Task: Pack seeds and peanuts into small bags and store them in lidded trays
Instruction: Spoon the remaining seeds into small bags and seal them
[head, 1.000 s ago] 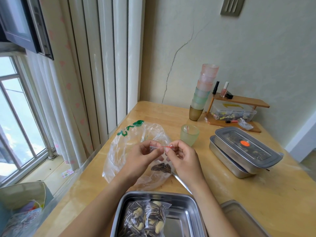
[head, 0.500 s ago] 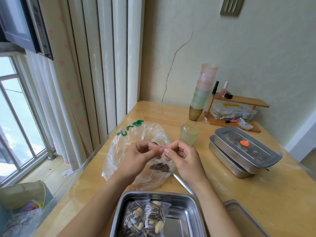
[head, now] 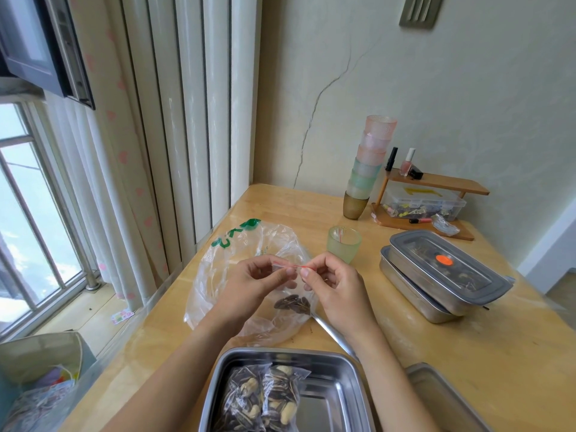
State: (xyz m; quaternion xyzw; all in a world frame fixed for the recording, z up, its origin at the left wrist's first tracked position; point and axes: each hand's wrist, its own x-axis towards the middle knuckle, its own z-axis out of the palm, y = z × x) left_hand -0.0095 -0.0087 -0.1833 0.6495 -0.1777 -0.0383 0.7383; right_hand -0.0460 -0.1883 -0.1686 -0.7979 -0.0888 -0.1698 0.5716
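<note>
Above the large plastic bag (head: 218, 269) on the counter (head: 467, 353), left hand (head: 255, 285) and right hand (head: 336, 288) each pinch the red-striped top edge of a small bag (head: 298, 267). Seeds (head: 292, 302) sit below the hands; which bag holds them is unclear. Near tray (head: 339, 400): open, two filled bags (head: 265, 397) at its left. Two lidded trays (head: 442, 275) stacked at right. Green cup (head: 344, 244) just beyond the hands.

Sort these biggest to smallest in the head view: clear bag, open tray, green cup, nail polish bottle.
1. The clear bag and the open tray look about alike; the tray is nearer and cut off, so I won't rank them.
2. The green cup.
3. The nail polish bottle.
</note>
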